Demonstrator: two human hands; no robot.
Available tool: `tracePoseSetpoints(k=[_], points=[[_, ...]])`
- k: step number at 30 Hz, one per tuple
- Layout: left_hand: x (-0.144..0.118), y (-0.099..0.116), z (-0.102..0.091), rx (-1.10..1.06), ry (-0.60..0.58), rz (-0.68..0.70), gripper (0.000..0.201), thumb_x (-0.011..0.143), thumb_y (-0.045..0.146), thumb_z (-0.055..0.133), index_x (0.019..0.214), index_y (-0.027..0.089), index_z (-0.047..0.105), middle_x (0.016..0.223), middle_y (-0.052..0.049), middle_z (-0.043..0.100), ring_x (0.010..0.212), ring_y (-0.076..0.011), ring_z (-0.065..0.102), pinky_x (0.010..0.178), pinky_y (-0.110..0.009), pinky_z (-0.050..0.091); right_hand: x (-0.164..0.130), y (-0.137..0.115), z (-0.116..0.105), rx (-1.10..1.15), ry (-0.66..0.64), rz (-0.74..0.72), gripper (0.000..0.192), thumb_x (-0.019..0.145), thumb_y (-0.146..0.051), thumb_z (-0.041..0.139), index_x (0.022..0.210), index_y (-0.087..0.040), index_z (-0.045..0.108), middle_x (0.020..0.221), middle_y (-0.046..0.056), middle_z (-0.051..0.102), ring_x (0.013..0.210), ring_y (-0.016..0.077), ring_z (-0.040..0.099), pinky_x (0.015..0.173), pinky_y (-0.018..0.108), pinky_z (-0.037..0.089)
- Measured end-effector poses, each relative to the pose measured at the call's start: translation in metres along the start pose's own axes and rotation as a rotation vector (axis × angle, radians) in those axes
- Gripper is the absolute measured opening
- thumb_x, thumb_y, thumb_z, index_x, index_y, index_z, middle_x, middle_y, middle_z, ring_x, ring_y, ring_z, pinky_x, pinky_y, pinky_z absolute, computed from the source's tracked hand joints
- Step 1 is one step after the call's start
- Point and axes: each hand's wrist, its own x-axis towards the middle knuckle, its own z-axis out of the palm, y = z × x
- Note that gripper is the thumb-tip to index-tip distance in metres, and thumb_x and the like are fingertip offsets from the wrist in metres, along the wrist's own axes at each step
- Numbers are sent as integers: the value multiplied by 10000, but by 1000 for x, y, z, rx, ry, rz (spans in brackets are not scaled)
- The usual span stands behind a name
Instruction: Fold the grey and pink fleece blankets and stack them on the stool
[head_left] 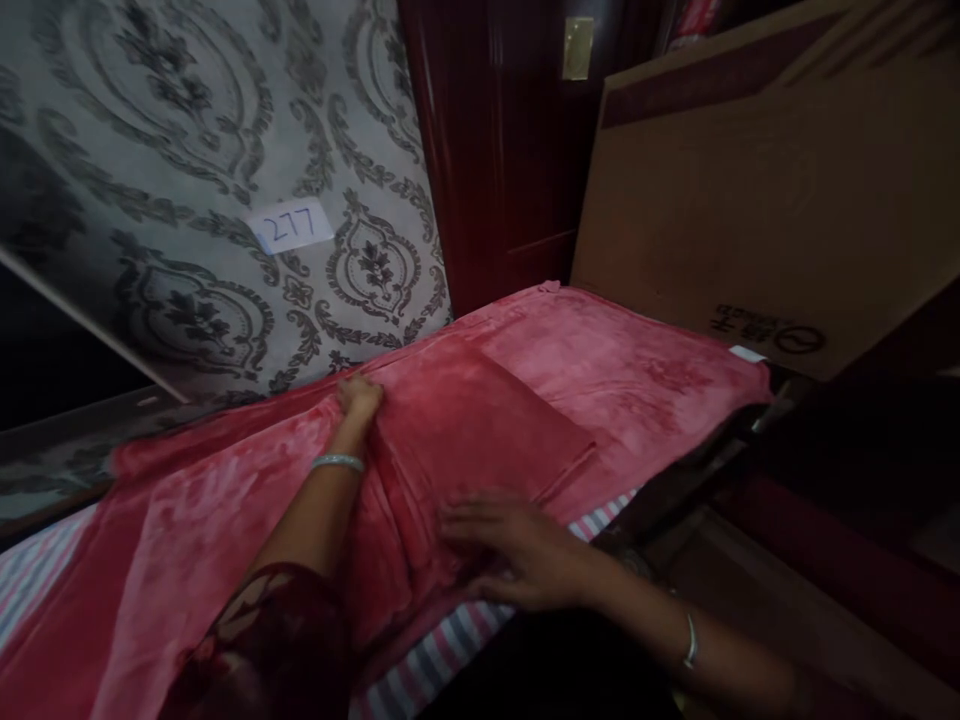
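A pink and red plush blanket (pixel 630 370) lies spread lengthwise, with a darker red part folded over its middle. My left hand (pixel 360 397), arm stretched out, is closed on the blanket near its far edge by the wall; bunched folds run from there toward me. Close to the near edge is my right hand (pixel 517 550), slightly blurred, its fingers stretched out and thumb apart beside the folded layers. Whether its fingertips press on the cloth is hard to tell. Each wrist wears a bracelet.
Under the blanket shows a striped sheet (pixel 450 645). Behind it stands a patterned wall (pixel 300 130) with a paper label (pixel 292 226) reading 277. A dark red door (pixel 502 150) and a big cardboard box (pixel 750 190) stand at the far end.
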Motion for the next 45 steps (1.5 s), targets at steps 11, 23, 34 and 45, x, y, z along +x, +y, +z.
tracePoseSetpoints(k=[11,23,34,45], points=[[-140,0,-7,720,-542,721,742,929,591,513,1579,272,352,1674,-141,235,1537,-419,170,1200,-654,190,-36,82,-31,-536,-12,356,605,983,-516,527,1540,-301,433,1617,87,357,1513,351,248,1183,657,226],[-95,50,9,402,-498,705,412,947,282,498,1320,200,650,1395,-121,635,1298,-253,575,1129,-390,413,-51,120,-65,-266,544,406,389,1007,-399,430,1155,-181,717,1104,118,747,997,254,703,882,433,572],[-39,52,98,493,-434,680,498,976,315,466,1437,140,541,1519,-176,506,1432,-325,426,1190,-509,302,-108,85,-34,-199,752,522,229,980,-289,512,929,-225,726,853,64,684,849,219,633,776,368,524],[-40,41,103,559,-399,714,521,992,344,394,1460,155,523,1540,-162,488,1431,-305,428,1181,-479,316,-86,96,-21,-316,849,596,304,969,-248,497,1161,-230,732,828,66,619,814,226,586,729,386,518]])
